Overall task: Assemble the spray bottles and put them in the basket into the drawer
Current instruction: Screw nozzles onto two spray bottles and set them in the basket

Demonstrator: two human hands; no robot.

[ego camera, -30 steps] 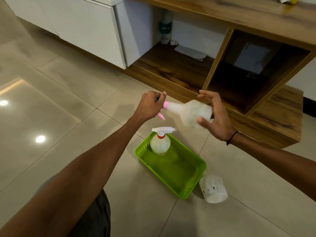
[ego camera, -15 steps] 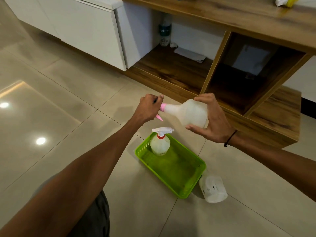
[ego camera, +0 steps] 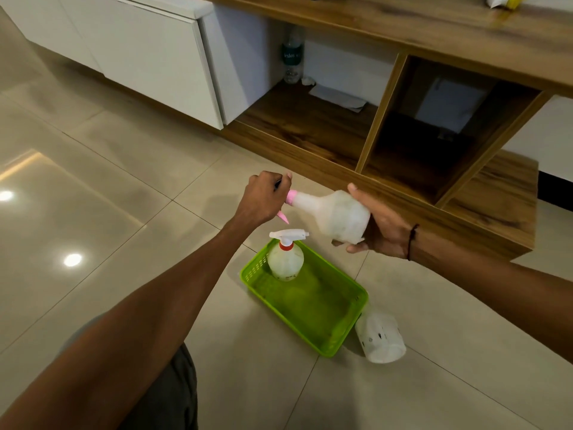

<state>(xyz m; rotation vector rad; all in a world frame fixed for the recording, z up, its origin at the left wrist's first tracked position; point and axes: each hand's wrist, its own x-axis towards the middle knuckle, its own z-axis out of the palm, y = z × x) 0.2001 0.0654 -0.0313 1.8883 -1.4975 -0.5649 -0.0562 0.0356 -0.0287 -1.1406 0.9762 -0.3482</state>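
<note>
My right hand (ego camera: 379, 226) grips the base of a translucent white bottle (ego camera: 336, 216) held sideways above the floor. At the bottle's neck, my left hand (ego camera: 265, 197) is closed around its pink spray head (ego camera: 290, 197), whose pink trigger pokes out below the fist. Under both hands a green basket (ego camera: 338, 332) sits on the tiles. An assembled spray bottle with a white head and red collar (ego camera: 286, 259) stands upright in the basket's far left corner. Another white bottle (ego camera: 380, 339) without a head lies on the floor against the basket's right side.
A wooden unit with open compartments (ego camera: 412, 150) runs along the wall beyond the basket. A water bottle (ego camera: 292, 58) and a paper (ego camera: 338, 99) sit on its low shelf. White cabinets (ego camera: 148, 57) stand to the left. My knee shows at the bottom left.
My right hand has shifted its hold from the bottle's side to its base, turning the bottle. The left hand stays closed on the pink spray head.
</note>
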